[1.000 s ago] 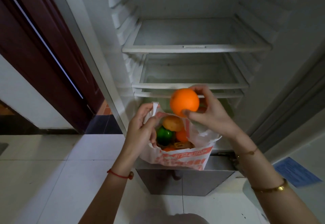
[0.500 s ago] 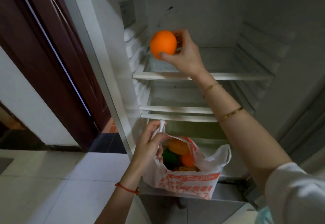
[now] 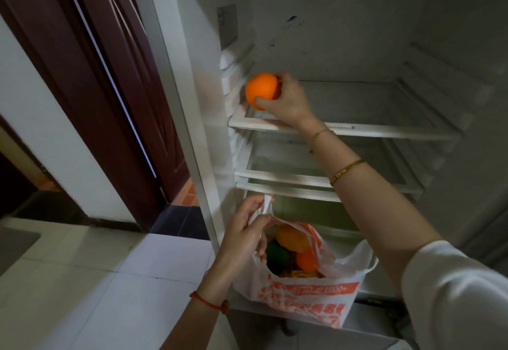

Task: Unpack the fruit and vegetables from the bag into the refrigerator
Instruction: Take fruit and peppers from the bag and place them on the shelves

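right hand (image 3: 288, 99): mine; wrapped around the orange (image 3: 261, 94), thumb under it, fingers behind; at 12 o'clock, over the left front corner of the top shelf (image 3: 384, 130); can't tell if fruit touches the glass
left hand (image 3: 244, 228): pinching the bag handle at 6 o'clock; fingers curled on the plastic
bag (image 3: 302, 292): white plastic, red print; mouth held open; sits on the fridge's lower ledge, just below the bottom shelves
bag contents: orange-yellow fruit (image 3: 291, 238) on top; green fruit (image 3: 276, 257) at its 7 o'clock; smaller orange one (image 3: 306, 261) at its 5 o'clock; more underneath, unclear
refrigerator (image 3: 343, 33): door open; glass shelves bare
door (image 3: 96, 75): dark red, at 9 o'clock
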Demonstrator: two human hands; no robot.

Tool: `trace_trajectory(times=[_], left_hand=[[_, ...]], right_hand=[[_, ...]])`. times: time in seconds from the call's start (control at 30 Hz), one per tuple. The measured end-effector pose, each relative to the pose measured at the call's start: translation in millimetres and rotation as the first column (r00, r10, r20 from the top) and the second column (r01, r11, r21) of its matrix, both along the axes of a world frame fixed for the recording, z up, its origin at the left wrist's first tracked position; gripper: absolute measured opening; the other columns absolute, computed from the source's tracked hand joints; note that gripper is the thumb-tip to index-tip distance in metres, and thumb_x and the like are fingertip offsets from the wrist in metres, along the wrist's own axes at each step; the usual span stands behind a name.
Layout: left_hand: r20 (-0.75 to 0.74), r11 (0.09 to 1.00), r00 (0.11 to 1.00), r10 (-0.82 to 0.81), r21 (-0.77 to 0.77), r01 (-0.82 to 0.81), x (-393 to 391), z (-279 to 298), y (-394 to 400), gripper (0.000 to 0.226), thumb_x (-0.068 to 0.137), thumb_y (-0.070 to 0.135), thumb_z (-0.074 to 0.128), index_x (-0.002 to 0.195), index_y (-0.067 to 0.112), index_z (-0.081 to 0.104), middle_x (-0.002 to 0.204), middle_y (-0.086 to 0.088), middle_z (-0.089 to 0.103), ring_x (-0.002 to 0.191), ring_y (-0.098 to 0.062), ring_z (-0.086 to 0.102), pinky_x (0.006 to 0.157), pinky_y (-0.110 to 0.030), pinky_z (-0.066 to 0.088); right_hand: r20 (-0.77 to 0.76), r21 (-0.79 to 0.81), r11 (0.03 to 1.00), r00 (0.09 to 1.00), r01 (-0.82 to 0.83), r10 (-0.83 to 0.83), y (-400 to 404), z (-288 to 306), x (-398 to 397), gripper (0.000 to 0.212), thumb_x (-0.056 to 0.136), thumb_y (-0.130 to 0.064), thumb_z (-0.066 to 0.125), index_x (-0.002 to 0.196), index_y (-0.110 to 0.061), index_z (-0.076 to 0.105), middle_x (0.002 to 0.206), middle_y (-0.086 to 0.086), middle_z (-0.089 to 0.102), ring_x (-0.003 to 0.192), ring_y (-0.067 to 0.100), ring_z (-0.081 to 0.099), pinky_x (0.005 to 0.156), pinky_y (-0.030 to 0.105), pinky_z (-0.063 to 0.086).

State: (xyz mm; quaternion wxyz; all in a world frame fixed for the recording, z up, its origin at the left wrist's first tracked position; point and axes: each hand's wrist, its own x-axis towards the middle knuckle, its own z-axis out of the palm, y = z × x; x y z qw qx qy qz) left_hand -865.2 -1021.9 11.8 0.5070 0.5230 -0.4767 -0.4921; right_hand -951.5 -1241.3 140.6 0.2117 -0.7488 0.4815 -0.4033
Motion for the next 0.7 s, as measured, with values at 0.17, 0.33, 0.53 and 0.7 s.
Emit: trace_trajectory(times=[0.17, 0.33, 0.53, 0.7], left_hand=[[0.011, 1.0, 1.0, 0.013, 0.008, -0.014, -1, 0, 3, 0.026, 0.098, 0.012, 0.051, 0.122, 0.022, 0.054, 0.092, -0.016, 0.064, 0.036, -0.014, 0.045, 0.035, -0.024, 0.04], [-0.001, 1.0, 1.0, 0.006, 0.006, -0.006, 0, 0, 7, 0.026, 0.098, 0.01, 0.049, 0.121, 0.023, 0.053, 0.094, -0.009, 0.062, 0.035, -0.013, 0.045, 0.035, -0.025, 0.041], [-0.018, 1.0, 1.0, 0.011, -0.019, -0.011, -2, 3, 14, 0.024, 0.097, 0.008, 0.049, 0.116, 0.023, 0.055, 0.088, -0.009, 0.066, 0.034, -0.014, 0.044, 0.035, -0.026, 0.041], [0.0, 0.998, 1.0, 0.005, -0.068, -0.005, -6, -1, 22, 0.021, 0.097, 0.011, 0.051, 0.114, 0.022, 0.055, 0.106, -0.011, 0.065, 0.034, -0.014, 0.043, 0.036, -0.027, 0.04]], right_hand=[[-0.004, 0.044, 0.998, 0.999, 0.053, -0.053, 5, 0, -9, 0.072, 0.074, -0.041, 0.079, 0.129, -0.008, 0.046, 0.127, 0.008, 0.057, 0.112, 0.023, 0.056, 0.084, 0.031, 0.046], [-0.02, 0.066, 0.995, 0.997, 0.072, -0.071, 9, -7, -11, 0.075, 0.073, -0.054, 0.076, 0.128, -0.01, 0.048, 0.124, 0.006, 0.06, 0.111, 0.024, 0.059, 0.094, 0.04, 0.05], [0.096, -0.164, 0.975, 0.986, 0.152, -0.138, 34, -10, -29, 0.063, 0.077, -0.048, 0.074, 0.12, -0.008, 0.053, 0.113, 0.005, 0.063, 0.106, 0.022, 0.059, 0.089, 0.037, 0.05], [0.23, -0.369, 0.926, 0.973, 0.082, 0.006, 99, -37, -65, 0.019, 0.087, -0.024, 0.067, 0.093, -0.006, 0.062, 0.089, 0.005, 0.065, 0.078, 0.014, 0.062, 0.068, 0.028, 0.052]])
